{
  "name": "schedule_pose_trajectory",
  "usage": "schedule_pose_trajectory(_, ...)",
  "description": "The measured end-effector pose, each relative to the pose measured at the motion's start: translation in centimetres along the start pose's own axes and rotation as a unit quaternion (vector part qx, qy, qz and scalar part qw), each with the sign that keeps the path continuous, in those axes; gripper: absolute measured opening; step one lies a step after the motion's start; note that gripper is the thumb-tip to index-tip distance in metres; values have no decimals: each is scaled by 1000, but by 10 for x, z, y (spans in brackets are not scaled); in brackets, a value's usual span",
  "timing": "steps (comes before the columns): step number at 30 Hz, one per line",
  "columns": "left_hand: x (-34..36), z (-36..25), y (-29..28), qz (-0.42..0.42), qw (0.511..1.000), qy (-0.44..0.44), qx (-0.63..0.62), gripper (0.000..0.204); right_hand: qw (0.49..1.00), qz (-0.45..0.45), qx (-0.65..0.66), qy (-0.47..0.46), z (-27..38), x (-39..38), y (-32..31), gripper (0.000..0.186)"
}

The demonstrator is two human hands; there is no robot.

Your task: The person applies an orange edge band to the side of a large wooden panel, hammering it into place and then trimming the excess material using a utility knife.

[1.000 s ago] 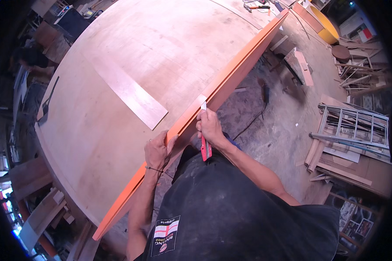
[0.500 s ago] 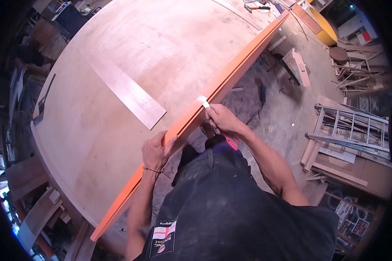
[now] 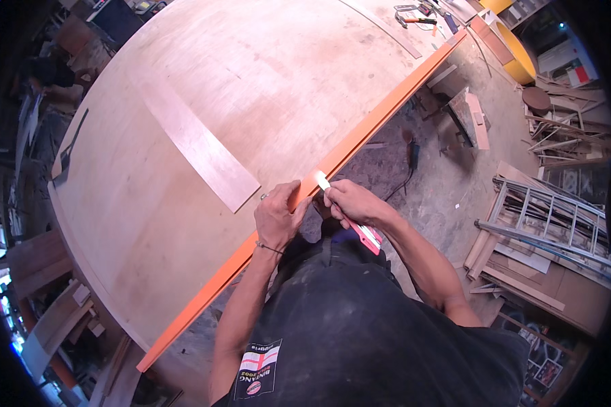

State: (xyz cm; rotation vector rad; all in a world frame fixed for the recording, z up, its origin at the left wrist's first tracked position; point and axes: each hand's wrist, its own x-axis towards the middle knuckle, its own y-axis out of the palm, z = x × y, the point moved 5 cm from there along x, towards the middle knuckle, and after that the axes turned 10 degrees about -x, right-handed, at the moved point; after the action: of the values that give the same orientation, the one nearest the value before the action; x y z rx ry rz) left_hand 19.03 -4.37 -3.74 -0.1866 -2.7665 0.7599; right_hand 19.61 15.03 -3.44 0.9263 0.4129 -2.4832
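A long orange strip-like board (image 3: 370, 130) with a groove along its edge lies slantwise along the near edge of the big pale table, from lower left to upper right. My left hand (image 3: 275, 216) is wrapped over it near its middle, thumb on the near side. Just to the right, my right hand (image 3: 357, 203) is closed round a red-handled utility knife (image 3: 368, 237). The knife's bright tip touches or nearly touches the board's edge; glare hides the exact contact. A loose flat wooden strip (image 3: 200, 152) rests on the table beyond my left hand.
The pale wooden table (image 3: 265, 88) fills the middle. A hammer (image 3: 417, 22) and other tools lie at its far right corner. On the right are a metal ladder (image 3: 550, 217), stacked boards and a yellow curved piece (image 3: 516, 54). A cabled tool (image 3: 412, 152) lies on the floor.
My left hand has slid up along the board toward my right hand. The right hand with the knife has shifted slightly nearer and to the right, showing more of the red handle.
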Motion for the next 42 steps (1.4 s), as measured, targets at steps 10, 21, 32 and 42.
schedule_pose_trajectory(10, 5, -3, 4, -1, 1000, -7, -15, 29, 998, 44, 37, 32, -8, 8, -8, 28)
schedule_pose_trajectory(21, 121, -10, 39, 260, 962, -84, -6, 39, 991, -95, 51, -80, -25, 5, 26, 39)
schedule_pose_trajectory(32, 158, -17, 99, 460, 862, 37, 211, 58, 964, -236, 109, -64, -17, 14, 67, 40)
schedule_pose_trajectory(42, 162, -20, 96, 416, 883, 56, 208, 55, 935, -295, 197, -26, -15, 30, 79, 39)
